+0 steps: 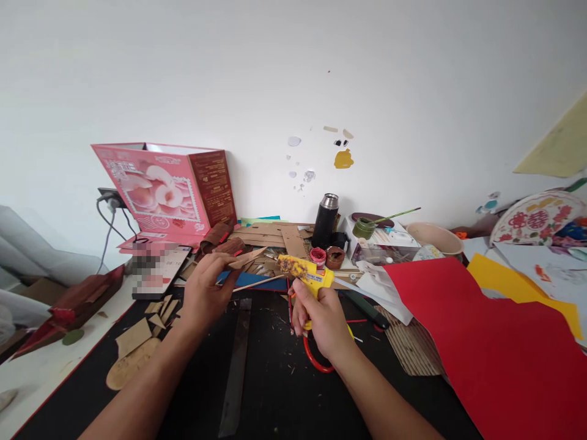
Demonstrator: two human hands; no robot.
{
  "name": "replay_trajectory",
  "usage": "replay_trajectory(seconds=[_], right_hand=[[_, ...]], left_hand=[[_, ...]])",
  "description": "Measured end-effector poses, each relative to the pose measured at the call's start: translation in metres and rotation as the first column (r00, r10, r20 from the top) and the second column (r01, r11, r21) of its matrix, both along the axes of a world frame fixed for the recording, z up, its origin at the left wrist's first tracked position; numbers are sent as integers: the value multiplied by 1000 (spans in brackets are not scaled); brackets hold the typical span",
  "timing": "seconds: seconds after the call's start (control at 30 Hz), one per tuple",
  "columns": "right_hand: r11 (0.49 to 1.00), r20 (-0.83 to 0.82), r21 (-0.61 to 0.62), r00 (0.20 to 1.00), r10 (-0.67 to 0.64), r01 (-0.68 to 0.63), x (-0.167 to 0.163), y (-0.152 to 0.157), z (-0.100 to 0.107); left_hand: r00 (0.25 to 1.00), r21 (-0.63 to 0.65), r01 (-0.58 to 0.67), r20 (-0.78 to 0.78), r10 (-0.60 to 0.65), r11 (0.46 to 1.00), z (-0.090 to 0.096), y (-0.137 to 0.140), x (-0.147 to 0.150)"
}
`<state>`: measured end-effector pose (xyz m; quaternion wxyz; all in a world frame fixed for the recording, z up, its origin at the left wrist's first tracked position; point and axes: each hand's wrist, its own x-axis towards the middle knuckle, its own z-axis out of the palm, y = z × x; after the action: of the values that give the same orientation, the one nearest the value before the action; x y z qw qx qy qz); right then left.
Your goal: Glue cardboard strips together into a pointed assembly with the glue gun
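My right hand is wrapped round the handle of a yellow hot glue gun, its stained nozzle end pointing left. My left hand pinches a small pointed piece of brown cardboard in front of the nozzle. Whether the nozzle touches the cardboard I cannot tell. A glue stick seems to stick out behind the gun. Under my right hand lies a red loop handle, perhaps of scissors. Below and between my hands a metal ruler rests on the black mat.
Cardboard scraps lie to the left, near a phone and a pink box. Behind stand a black flask and paint jars. Red paper covers the right side, beside corrugated cardboard.
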<state>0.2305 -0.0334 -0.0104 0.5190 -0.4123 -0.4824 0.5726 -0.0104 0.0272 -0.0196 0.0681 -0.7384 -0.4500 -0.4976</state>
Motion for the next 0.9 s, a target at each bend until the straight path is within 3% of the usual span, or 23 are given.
replay_trajectory(seconds=[0.13,0.3,0.9], right_hand=[[1000,62,17,998,2,-3,2,-1,2],[1000,92,19,996,-4,2,-1,-5,1],[996,174,62,982,-67,57,-4,-7,-3]], left_hand=[[998,2,1,-68,0,1000,1,0,-2],[994,93,-27,-105,36,995,1,0,-6],[984,137,-32,-167,55,990,7,-5,-5]])
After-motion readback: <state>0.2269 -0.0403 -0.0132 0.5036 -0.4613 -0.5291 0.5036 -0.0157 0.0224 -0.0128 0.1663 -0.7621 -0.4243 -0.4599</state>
